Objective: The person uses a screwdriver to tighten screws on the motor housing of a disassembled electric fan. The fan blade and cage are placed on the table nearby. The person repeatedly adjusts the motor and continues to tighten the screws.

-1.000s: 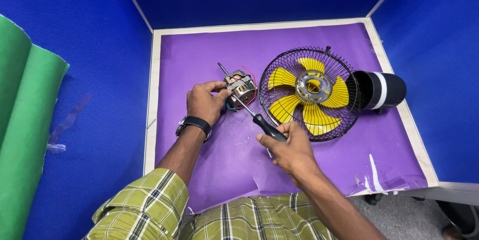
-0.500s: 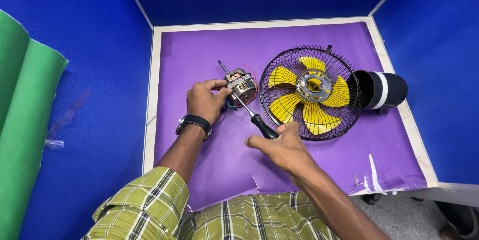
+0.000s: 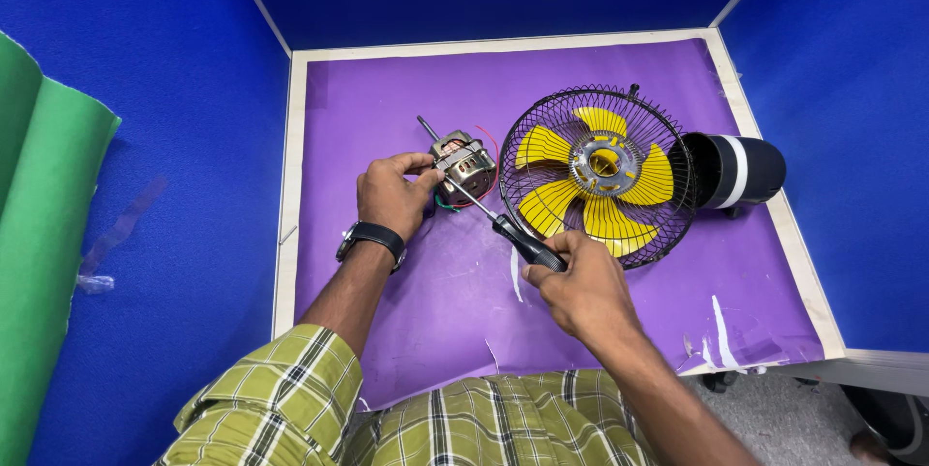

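Note:
My left hand (image 3: 392, 197), with a black wristwatch, grips a small metal fan motor (image 3: 464, 162) with a shaft and red and green wires, resting on the purple mat (image 3: 387, 98). My right hand (image 3: 581, 287) holds a black-handled screwdriver (image 3: 513, 234) whose tip touches the motor. Just right of the motor lies a black wire fan guard (image 3: 600, 171) with yellow blades inside.
A black cylindrical housing with a white band (image 3: 737, 170) lies to the right of the guard. The mat sits on a pale board framed by blue partition walls (image 3: 145, 137). A green roll (image 3: 39, 234) stands at far left. The mat's front edge is torn.
My right hand has shifted its grip slightly along the screwdriver handle. The left hand and the motor have stayed in place.

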